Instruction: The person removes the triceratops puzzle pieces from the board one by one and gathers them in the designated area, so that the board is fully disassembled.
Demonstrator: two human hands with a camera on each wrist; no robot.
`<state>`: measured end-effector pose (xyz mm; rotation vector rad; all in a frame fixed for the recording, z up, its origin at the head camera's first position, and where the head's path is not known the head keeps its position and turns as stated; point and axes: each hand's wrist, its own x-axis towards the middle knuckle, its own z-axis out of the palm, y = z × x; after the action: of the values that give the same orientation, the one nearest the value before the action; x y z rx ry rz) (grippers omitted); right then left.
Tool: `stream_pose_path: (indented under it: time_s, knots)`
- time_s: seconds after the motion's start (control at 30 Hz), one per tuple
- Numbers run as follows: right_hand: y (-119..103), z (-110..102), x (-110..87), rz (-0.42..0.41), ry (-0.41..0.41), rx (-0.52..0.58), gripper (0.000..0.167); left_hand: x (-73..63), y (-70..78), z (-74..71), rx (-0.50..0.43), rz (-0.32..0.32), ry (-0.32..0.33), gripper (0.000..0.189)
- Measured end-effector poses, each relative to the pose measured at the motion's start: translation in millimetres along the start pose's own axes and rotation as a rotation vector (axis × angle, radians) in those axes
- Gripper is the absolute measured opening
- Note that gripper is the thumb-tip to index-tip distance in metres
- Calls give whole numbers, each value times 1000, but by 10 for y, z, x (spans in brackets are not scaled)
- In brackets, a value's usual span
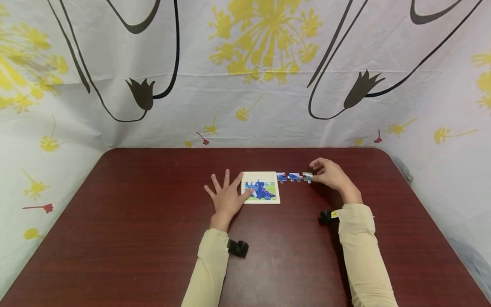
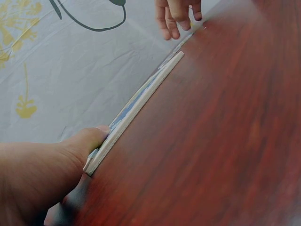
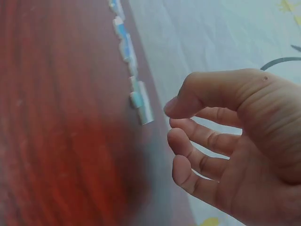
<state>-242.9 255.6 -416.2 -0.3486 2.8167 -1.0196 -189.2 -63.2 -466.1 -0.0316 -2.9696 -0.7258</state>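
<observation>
A square puzzle board [image 1: 261, 175] with a pale border lies on the table. Its lower part carries a blue animal picture [image 1: 264, 192], while its upper strip is bare. My left hand [image 1: 226, 199] lies at the board's left side with fingers spread, its thumb [image 2: 96, 136] resting on the board. To the right of the board, a row holds three jigsaw pieces: one beside the board [image 1: 281, 177], a middle one [image 1: 294, 177] and an end one [image 1: 307, 176]. My right hand [image 3: 221, 136] is beside the end piece, fingers loosely bent, nothing visible between them.
The dark red wooden table [image 1: 153, 238] ends not far behind the board and pieces. A white patterned cloth [image 1: 184, 111] hangs behind it and at both sides. Small black devices [image 1: 238, 248] are strapped at both wrists.
</observation>
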Motion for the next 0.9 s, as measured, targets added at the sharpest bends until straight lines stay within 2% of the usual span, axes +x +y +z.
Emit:
stream_pose_path:
  time_s: [0.2, 0.4, 0.53, 0.63, 0.77, 0.9]
  knots:
    - [-248, 3, 14, -77, 50, -19, 26, 12, 1, 2, 4, -2, 1, 73]
    - [-636, 177, 67, -169, 28, -56, 16, 17, 3, 7, 15, -12, -16, 73]
    - [-876, 337, 95, -246, -17, -72, 17, 17, 11, 7, 18, -18, -27, 73]
    - [-1051, 479, 131, -283, -85, -90, 21, 13, 13, 5, 21, -17, -24, 72]
    - [-1234, 687, 192, -275, -190, -142, 25, 9, 7, 4, 31, -9, -25, 71]
    - [-1308, 902, 271, -234, -246, -176, 25, 7, -1, 3, 31, -1, -20, 71]
